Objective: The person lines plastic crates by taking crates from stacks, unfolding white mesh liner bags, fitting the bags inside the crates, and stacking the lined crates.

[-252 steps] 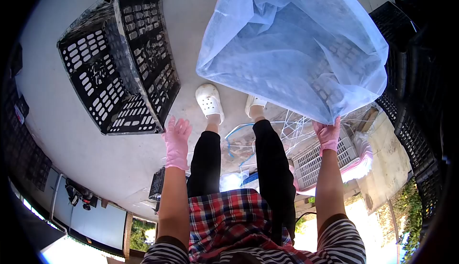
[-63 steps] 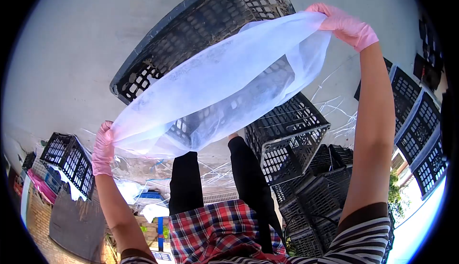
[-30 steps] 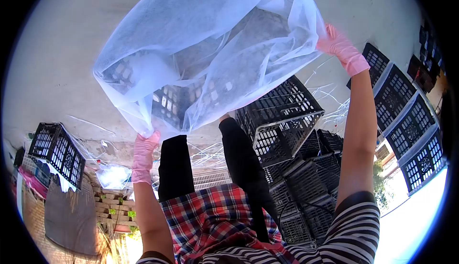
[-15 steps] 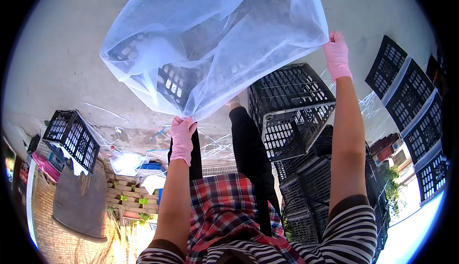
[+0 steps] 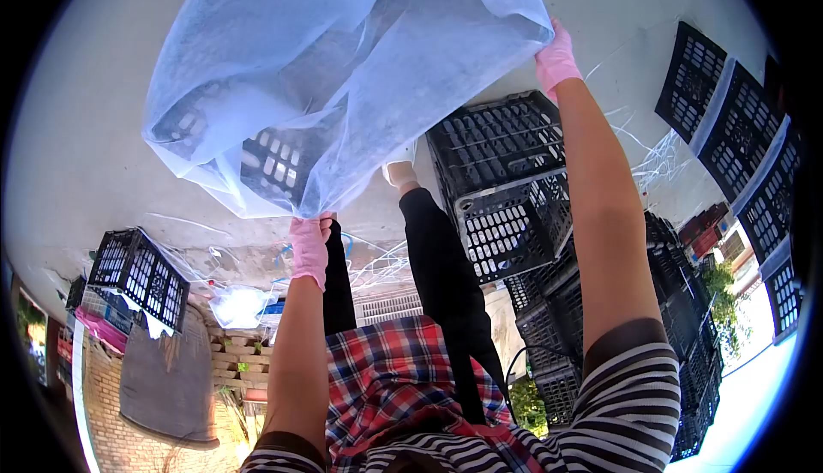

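Observation:
A thin, translucent white-blue liner [image 5: 343,87] spreads over a black crate [image 5: 276,161], whose slotted wall shows through the material. My left hand [image 5: 310,246], in a pink glove, is closed on the liner's near lower edge. The liner's right corner is pinched in my right hand [image 5: 557,55], also gloved in pink. Much of the crate is hidden beneath the folds.
An upright black crate [image 5: 501,183] stands right of my legs, with stacked black crates [image 5: 677,327] behind it. Lined crates [image 5: 744,143] form a row at the far right. Another black crate [image 5: 141,274] is at the left. White straps [image 5: 664,160] lie on the floor.
Since the earlier frames, the liner has opened out from a narrow, stretched shape over the crate. My left hand has moved right to its near edge, and my right hand has shifted left with the corner.

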